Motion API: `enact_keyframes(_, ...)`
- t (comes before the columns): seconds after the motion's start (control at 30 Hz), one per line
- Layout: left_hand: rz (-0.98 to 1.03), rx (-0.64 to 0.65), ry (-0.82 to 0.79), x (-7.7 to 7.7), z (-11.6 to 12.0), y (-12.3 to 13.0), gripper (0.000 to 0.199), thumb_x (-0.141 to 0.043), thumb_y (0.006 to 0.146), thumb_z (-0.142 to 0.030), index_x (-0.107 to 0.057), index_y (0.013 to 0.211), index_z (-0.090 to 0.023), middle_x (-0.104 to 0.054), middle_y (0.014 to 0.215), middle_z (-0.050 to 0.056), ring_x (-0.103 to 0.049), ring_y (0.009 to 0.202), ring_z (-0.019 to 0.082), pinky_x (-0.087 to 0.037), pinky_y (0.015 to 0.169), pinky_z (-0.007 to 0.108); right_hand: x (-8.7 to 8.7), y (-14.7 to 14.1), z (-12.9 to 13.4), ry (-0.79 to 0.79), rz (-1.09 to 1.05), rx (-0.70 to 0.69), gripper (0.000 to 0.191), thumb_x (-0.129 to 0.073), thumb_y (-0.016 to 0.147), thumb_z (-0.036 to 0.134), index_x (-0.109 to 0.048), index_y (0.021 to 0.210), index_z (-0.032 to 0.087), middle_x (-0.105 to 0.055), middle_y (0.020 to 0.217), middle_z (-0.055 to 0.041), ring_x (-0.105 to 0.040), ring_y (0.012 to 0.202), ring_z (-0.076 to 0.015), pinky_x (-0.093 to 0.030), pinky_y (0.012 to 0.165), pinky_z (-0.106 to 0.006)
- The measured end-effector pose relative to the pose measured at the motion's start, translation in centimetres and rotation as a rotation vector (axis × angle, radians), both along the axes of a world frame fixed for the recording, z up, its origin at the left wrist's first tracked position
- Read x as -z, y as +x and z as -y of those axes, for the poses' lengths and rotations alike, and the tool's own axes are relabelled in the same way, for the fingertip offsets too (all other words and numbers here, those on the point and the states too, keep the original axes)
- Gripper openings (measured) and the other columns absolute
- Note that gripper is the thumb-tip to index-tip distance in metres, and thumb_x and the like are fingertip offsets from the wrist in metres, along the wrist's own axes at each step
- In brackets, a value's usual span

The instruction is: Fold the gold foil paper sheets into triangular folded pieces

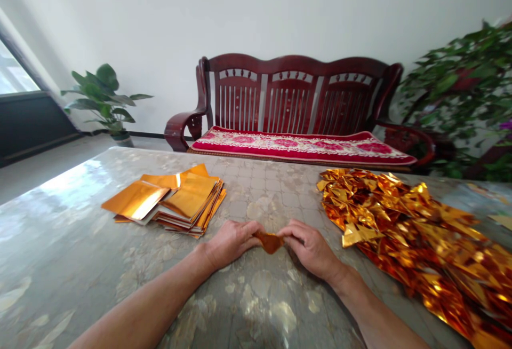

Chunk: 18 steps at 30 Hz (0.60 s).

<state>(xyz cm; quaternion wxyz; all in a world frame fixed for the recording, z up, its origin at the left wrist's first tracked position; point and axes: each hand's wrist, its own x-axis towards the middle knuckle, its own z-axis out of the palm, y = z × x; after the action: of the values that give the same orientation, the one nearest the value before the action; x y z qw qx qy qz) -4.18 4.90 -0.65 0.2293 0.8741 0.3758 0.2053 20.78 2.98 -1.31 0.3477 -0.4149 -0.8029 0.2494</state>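
Observation:
Between my two hands, just above the table, is a small folded piece of gold foil paper (pixel 270 243). My left hand (pixel 235 239) pinches its left end, and my right hand (pixel 311 246) pinches its right end. A loose stack of flat gold foil sheets (pixel 192 197) lies on the table, to the left beyond my left hand. To the right of my right hand spreads a large heap of folded gold foil pieces (pixel 404 226).
The patterned table (pixel 100 269) stretches under both arms. Clear plastic (pixel 476 194) lies at its right side. Behind it stand a dark red wooden bench (pixel 292 98) with a red floral cushion (pixel 304 145), a potted plant (pixel 106 98) at left and leafy plants (pixel 460 82) at right.

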Motion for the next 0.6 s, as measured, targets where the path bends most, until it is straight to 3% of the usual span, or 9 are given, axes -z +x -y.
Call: enact_keyframes(0.6, -0.029, 0.172, 0.153, -0.06, 0.04, -0.41, 0.017, -0.049, 0.101, -0.035, -0.061, 0.107, -0.024, -0.071, 0.092, -0.001, -0.068, 0.081, 0.011, -0.044, 0.071, 0.018, 0.17, 0.26, 0.03, 0.076, 0.001, -0.052, 0.020, -0.051, 0.093, 0.012, -0.067, 0.087, 0.023, -0.061, 0.082, 0.0004, -0.060, 0.080, -0.0132, -0.044, 0.073, -0.023)
